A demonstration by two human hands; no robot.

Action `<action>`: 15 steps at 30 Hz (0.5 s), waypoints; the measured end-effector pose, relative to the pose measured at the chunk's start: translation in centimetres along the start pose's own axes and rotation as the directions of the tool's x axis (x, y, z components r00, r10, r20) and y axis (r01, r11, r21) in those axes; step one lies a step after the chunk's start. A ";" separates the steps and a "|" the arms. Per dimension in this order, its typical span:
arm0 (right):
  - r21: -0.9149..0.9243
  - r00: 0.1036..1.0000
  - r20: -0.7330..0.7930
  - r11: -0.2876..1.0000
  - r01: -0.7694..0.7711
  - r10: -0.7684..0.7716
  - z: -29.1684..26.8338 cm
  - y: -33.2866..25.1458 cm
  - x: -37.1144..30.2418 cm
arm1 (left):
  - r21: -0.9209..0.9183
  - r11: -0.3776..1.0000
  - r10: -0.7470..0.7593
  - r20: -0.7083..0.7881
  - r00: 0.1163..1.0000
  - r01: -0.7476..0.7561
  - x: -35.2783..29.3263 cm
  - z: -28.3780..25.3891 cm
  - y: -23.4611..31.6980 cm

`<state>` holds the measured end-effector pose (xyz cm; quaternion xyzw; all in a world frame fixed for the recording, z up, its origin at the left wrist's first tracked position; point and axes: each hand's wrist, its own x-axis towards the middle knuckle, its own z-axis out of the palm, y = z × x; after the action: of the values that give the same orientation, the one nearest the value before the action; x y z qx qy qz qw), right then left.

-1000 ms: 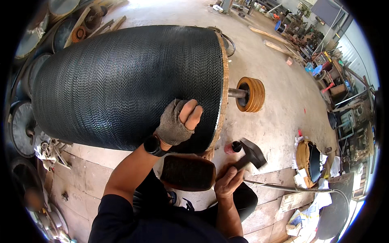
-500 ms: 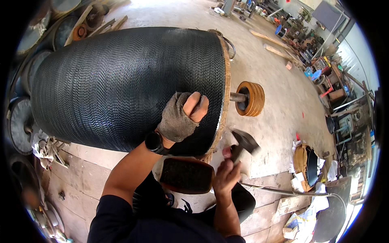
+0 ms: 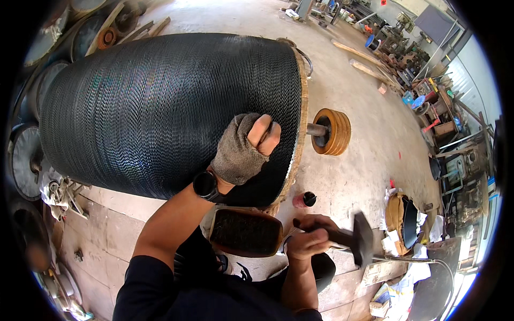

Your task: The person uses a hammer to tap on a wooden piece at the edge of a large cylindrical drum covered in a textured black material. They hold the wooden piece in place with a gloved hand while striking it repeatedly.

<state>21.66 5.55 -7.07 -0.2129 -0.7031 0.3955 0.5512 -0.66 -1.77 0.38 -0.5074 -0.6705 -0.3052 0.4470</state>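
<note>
Black ridged roller (image 3: 155, 107) sits beneath your curled, gloved left hand (image 3: 245, 147), its hold impossible to tell, while your right hand (image 3: 310, 238) clamps a hammer (image 3: 361, 241).

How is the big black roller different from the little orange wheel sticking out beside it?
The black roller is long and fat; the orange wheel is short and much smaller. The roller has many fine ridges, while the wheel has a few wide grooves. Both look round.

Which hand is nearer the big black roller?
Left: the left hand is at the roller, near its right end; the right hand is apart, lower right, gripping a hammer.
</note>
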 end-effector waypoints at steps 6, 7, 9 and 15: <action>-0.455 0.968 0.201 0.890 -0.042 0.148 -1.4 1.9 -1.5 | -0.003 1.000 -0.016 -0.027 1.000 0.016 -0.2 0.6 0.0; -0.279 0.977 0.144 0.953 -0.115 0.160 -1.8 1.8 -1.9 | -0.019 0.999 -0.026 0.003 1.000 0.026 0.0 0.3 0.1; -0.053 0.996 0.022 0.995 -0.080 0.081 -0.9 -1.5 -0.5 | -0.012 0.999 -0.032 0.008 0.999 0.032 -0.2 0.3 -0.1; -0.551 0.962 0.262 0.830 0.088 0.073 -0.2 2.6 -1.0 | 0.004 0.999 -0.037 0.000 0.999 0.037 -0.9 -0.1 0.2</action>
<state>21.82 6.50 -9.73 -0.3051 -0.8575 0.1966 0.3647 -0.39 -2.16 -0.36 -0.4941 -0.6803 -0.3120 0.4424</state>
